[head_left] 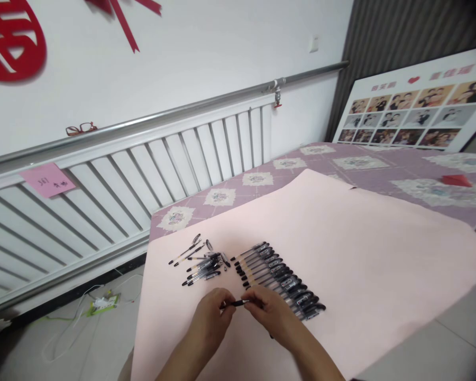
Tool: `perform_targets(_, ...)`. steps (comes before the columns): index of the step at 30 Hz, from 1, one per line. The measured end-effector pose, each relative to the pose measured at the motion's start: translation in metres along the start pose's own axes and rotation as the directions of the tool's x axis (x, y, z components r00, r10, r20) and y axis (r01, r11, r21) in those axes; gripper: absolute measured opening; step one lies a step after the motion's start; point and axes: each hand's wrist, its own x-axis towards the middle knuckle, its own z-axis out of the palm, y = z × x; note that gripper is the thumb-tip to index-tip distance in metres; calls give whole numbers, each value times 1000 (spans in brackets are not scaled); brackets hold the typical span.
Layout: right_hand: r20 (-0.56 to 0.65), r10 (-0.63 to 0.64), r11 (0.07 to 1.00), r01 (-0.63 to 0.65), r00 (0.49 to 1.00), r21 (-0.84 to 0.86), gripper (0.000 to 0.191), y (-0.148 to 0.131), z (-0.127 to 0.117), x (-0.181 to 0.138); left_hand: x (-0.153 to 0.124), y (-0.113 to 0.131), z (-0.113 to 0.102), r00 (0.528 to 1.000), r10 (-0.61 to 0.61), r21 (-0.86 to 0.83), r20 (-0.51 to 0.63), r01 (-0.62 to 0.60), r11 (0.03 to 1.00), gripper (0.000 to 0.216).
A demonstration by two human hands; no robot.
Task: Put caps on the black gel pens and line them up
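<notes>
My left hand [212, 315] and my right hand [267, 312] meet over a pink sheet [360, 254], both pinched on one black pen [234, 304] held level between them. Just beyond my right hand lies a neat row of several capped black pens [277, 278], side by side. Farther left sits a loose heap of pens and pen parts [202, 262], some with caps off.
The pink sheet covers a purple patterned cloth [381, 166] on the table. A red box [456, 180] lies at the far right. A photo board [416, 108] leans at the back. A white radiator [103, 174] lines the wall, with cables and a power strip [101, 304] on the floor.
</notes>
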Motion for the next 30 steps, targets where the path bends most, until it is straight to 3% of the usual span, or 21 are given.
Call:
perform_targets(6, -2, -7, 998, 7, 1000, -61, 10, 1, 1, 0, -2, -5, 4, 996, 77, 63, -37, -74, 995, 10)
perform_targets(12, 31, -63, 984, 67, 998, -163, 22, -2, -1, -1, -8, 1, 4, 979, 189, 132, -71, -179, 975, 13)
perform_targets(17, 48, -62, 974, 71, 997, -214, 32, -1, 0, -1, -7, 2, 3, 979, 198, 133, -54, -189, 973, 13)
perform_targets(23, 2, -6, 999, 6, 1000, -53, 6, -3, 2, -1, -7, 0, 2, 984, 169, 122, -51, -162, 979, 12)
perform_targets(30, 13, -35, 981, 37, 999, -193, 29, -2, 3, 1, -7, 1, 2, 982, 185, 140, -37, -178, 974, 13)
